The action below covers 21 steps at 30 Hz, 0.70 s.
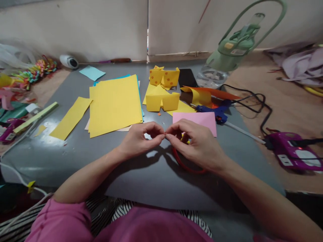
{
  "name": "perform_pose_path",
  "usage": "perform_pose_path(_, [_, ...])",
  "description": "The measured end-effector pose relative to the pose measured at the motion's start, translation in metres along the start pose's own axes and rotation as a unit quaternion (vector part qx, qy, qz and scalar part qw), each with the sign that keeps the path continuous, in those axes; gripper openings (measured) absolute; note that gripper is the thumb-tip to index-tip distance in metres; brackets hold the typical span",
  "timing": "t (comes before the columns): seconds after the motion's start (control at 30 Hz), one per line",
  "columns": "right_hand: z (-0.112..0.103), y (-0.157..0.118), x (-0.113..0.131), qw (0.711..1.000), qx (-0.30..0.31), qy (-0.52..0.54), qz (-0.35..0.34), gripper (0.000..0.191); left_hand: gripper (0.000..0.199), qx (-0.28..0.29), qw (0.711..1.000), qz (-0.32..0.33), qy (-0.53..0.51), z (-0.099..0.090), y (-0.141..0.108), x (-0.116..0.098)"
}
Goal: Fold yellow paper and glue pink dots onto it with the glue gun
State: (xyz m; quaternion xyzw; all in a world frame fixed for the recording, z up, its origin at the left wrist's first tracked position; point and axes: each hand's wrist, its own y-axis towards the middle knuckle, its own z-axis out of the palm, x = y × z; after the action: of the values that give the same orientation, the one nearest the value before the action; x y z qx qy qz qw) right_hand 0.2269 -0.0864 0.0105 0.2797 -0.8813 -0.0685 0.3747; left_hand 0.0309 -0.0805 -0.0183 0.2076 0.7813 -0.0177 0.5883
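Left hand [145,138] and right hand [196,141] pinched fingertip to fingertip above counter [151,181]; item between them, if any, can't be made out. Red ring [185,164] partly covered by right hand, pink paper [196,121] just beyond.

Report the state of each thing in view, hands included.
Left hand: fingertips pinched, anything held unclear.
Right hand: fingertips pinched, meeting the left's.
Red ring: partly hidden.
Pink paper: flat.
Yellow sheets: stacked.
Spotted yellow paper: folded, upright.
Plain yellow paper: folded, upright.
Blue glue gun: lying down, stick loaded.
Purple power strip: red light on.
Green bottle: carry loop raised.
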Motion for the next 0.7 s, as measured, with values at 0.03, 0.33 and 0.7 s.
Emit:
perform_pose_path(0.03, [0.0,0.0,-0.001,1.0,0.004,-0.009,-0.006,0.009,0.005,0.0,1.0,0.014,0.024,0.001,0.0,0.0])
perform_pose_path(0.33, [0.007,-0.001,-0.008,0.999,0.011,-0.017,-0.039,0.005,0.004,-0.03,0.991,0.081,0.104,0.005,-0.005,0.004])
perform_pose_path(0.7, [0.016,-0.005,-0.003,0.959,-0.067,0.233,0.144,0.018,0.023,-0.068,0.989,-0.035,-0.127,0.007,-0.003,0.0])
